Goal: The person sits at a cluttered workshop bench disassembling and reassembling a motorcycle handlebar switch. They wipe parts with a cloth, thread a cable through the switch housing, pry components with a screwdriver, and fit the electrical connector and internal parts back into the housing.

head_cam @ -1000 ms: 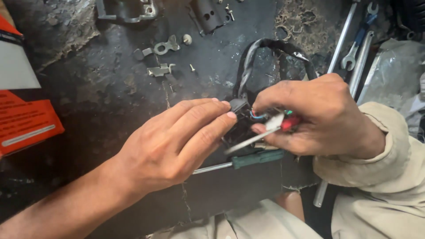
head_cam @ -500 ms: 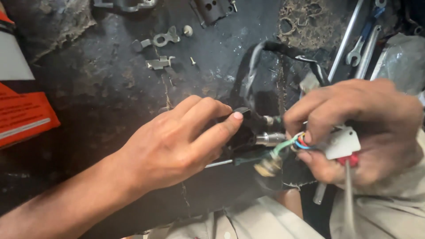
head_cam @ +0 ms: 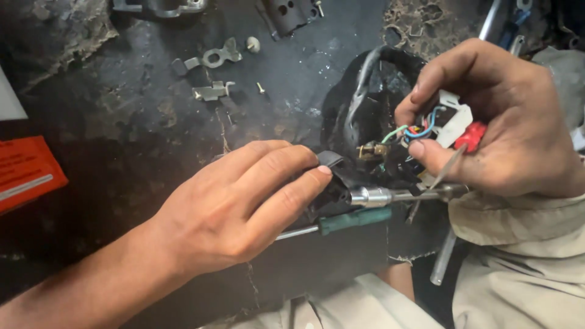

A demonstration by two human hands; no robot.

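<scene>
My left hand pinches a black plastic switch housing between thumb and fingers over a dirty dark workbench. My right hand grips a bundle of coloured wires with a white connector and a red piece, plus a thin metal tool. A black sheathed cable loops up behind the wires. A small brass terminal sticks out between the two hands. A metal rod with a chrome tip lies under the housing.
A green-handled screwdriver lies below my hands. Small metal brackets and screws sit at the upper left. An orange box is at the left edge. Wrenches lie at the top right. Light trousers fill the lower right.
My right hand has lifted and turned, drawing the wires and connector up and away from the housing. My left hand stays pinched on the black housing.
</scene>
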